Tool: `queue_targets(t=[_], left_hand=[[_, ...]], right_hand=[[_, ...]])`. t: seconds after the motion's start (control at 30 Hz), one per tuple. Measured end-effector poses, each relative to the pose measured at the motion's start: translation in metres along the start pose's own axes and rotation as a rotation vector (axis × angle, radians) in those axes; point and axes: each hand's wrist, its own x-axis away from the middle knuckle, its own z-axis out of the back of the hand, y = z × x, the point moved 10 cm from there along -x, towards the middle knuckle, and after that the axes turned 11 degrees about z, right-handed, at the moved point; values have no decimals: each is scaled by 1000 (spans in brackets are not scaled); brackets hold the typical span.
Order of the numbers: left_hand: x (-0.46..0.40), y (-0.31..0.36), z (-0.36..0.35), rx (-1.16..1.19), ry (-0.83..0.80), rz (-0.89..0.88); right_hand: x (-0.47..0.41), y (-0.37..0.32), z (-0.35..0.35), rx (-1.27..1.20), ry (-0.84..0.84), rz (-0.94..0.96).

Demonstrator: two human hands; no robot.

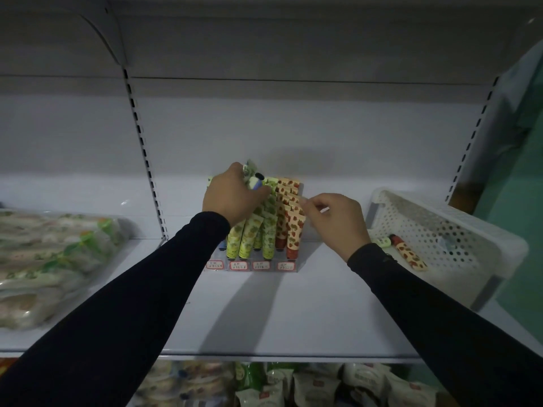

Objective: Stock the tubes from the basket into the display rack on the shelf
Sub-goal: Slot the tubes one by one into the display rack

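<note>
While left hand [232,195] gripped a tube [254,180] over the rack [252,264], I saw right hand [338,221] pinching at the red tubes [289,207]; basket [470,230] at the shelf's [279,312] right edge.

Smooth matt white painted metal on the shelf [288,312]. Clear glossy plastic for the display rack [251,267], paper labels [261,265] along its front. Glossy printed plastic tubes [269,233]. Perforated white plastic basket [458,230]. Shiny crinkled film on the packets [50,259]. Matt black cloth sleeves [141,289].
</note>
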Motion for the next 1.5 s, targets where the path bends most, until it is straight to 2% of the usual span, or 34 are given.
queue_targets(t=[0.13, 0.23, 0.3, 0.63, 0.87, 1.0, 1.27, 1.37, 1.5], left_hand=[[10, -9, -12, 596, -218, 183], [18, -21, -27, 860, -317, 371], [26, -25, -38, 946, -382, 453], [49, -22, -55, 931, -465, 392], [43, -35, -39, 895, -446, 394], [40, -52, -33, 860, -458, 442], [50, -48, -43, 600, -554, 352], [48, -47, -31, 513, -483, 278], [39, -60, 0, 387, -266, 169]], right_hand=[[6, -19, -2, -171, -44, -39], [19, -34, -22, -397, -184, -126], [28, -43, -36, -453, -274, -150], [39, -44, -52, -573, -373, -257], [33, -31, -34, -510, -373, -196], [25, -18, -19, -563, -300, -218], [9, -15, -6, -586, -101, -238], [6, -10, -4, -563, -83, -257], [3, -13, -14, -519, -153, -235]])
